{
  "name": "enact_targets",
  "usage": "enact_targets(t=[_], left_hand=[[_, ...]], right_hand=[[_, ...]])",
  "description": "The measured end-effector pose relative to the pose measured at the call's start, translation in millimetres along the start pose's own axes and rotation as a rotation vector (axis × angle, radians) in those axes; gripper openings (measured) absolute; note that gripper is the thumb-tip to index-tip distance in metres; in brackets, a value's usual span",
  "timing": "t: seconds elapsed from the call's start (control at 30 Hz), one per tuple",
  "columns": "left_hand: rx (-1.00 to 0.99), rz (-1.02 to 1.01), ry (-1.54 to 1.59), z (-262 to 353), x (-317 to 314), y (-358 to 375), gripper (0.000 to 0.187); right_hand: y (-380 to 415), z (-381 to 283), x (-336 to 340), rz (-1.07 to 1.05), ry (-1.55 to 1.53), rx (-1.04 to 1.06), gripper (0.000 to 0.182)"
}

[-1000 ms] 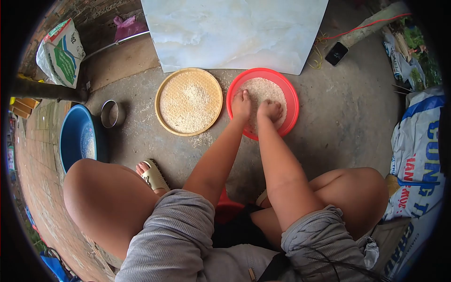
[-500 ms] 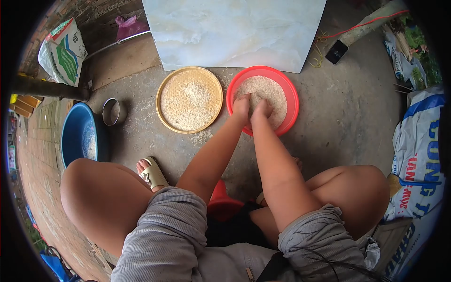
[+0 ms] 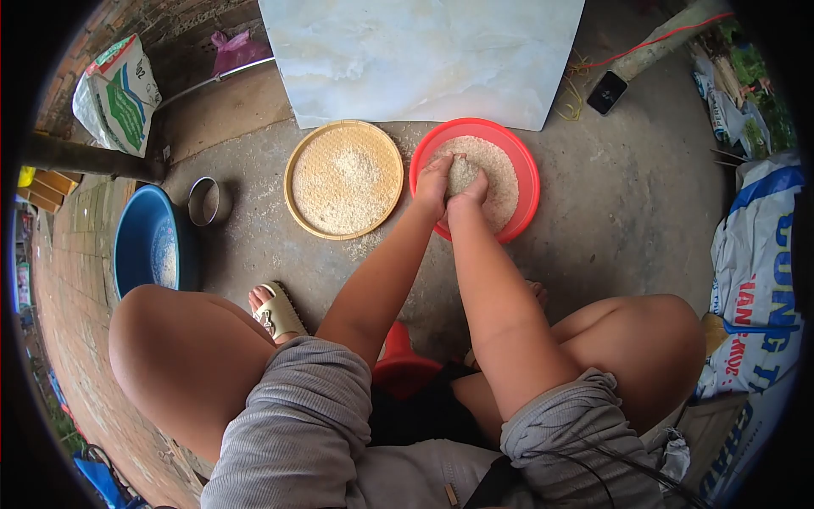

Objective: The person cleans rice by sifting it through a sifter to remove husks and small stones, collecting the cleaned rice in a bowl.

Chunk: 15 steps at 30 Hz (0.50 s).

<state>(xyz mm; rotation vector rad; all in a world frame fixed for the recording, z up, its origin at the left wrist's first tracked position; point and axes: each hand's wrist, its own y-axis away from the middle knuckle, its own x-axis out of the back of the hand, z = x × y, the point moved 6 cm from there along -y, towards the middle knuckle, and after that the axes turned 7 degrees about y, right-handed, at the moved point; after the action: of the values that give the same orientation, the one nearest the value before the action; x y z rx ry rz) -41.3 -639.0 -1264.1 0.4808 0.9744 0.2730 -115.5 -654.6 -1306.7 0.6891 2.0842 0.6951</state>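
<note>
- Pale husked rice (image 3: pixel 496 174) is lying heaped in the round red plastic basin (image 3: pixel 527 174) on the concrete floor.
- I am cupping my left hand (image 3: pixel 434 182) and right hand (image 3: pixel 471 191) together, scooping a mound of grains.
- I am judging it best to be keeping my fingers closed and lifting low over the basin, so nothing spills.

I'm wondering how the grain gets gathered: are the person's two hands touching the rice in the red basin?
Touching. The head view shows the left hand and right hand cupped around a mound of rice inside the red basin.
</note>
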Motion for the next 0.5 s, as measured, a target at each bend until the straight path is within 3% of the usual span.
enact_targets(t=[0.37, 0.5], left_hand=[[-0.138, -0.044, 0.121, 52.9, -6.6, 12.0, 0.024], [-0.197, -0.016, 0.016, 68.9, 0.3, 11.7, 0.027]], right_hand=[[17.9, 24.6, -54.6, -0.139, 0.100, -0.116, 0.046], [16.9, 39.4, -69.2, -0.180, 0.041, -0.116, 0.044]])
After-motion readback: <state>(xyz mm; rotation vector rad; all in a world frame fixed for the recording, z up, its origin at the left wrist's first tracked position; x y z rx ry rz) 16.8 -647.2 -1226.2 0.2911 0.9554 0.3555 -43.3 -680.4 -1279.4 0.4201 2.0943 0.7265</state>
